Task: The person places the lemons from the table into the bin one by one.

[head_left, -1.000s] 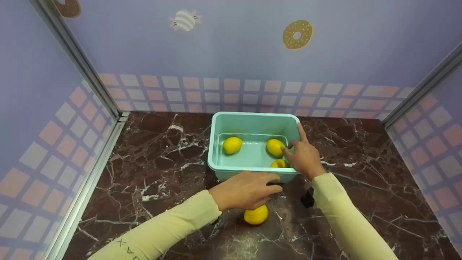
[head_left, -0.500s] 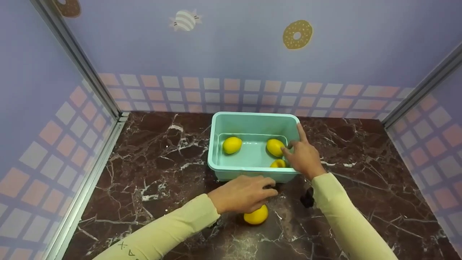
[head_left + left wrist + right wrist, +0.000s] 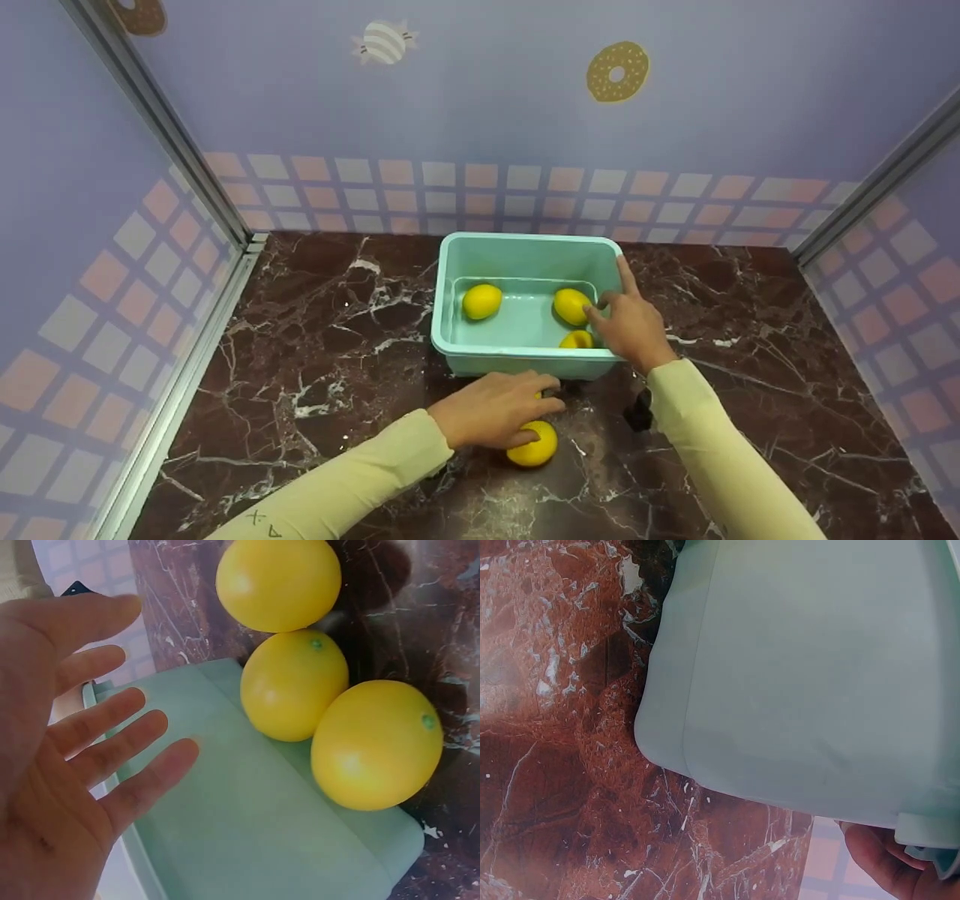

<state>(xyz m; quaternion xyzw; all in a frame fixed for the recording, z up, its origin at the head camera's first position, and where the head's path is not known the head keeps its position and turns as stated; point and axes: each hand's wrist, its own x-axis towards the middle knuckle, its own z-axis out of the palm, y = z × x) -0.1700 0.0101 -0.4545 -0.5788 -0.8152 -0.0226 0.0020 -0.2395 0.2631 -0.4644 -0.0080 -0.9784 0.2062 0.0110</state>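
Note:
My left hand [image 3: 491,409] hovers in front of a light green plastic bin [image 3: 517,351]. Its fingers are spread and hold nothing. Below it on the table, the left wrist view shows three round yellow lemons: one by the bin's wall [image 3: 296,690], another [image 3: 377,746] touching it, and a third lemon [image 3: 279,581] at the top. In the head view the hand covers most of them; one lemon [image 3: 536,451] shows by the thumb. My right hand [image 3: 636,326] grips the bin's right rim, thumb inside. Three more lemons [image 3: 482,301] lie in the bin.
A dark red marbled tabletop [image 3: 337,337] spreads around the bin. Behind it stands a purple wall [image 3: 487,97] with checks and printed sweets. Side panels with metal edge strips [image 3: 202,375] bound the table left and right.
My left hand has drawn back from the bin's front wall toward me, uncovering more of the near lemon. The right hand and the bin have stayed in place.

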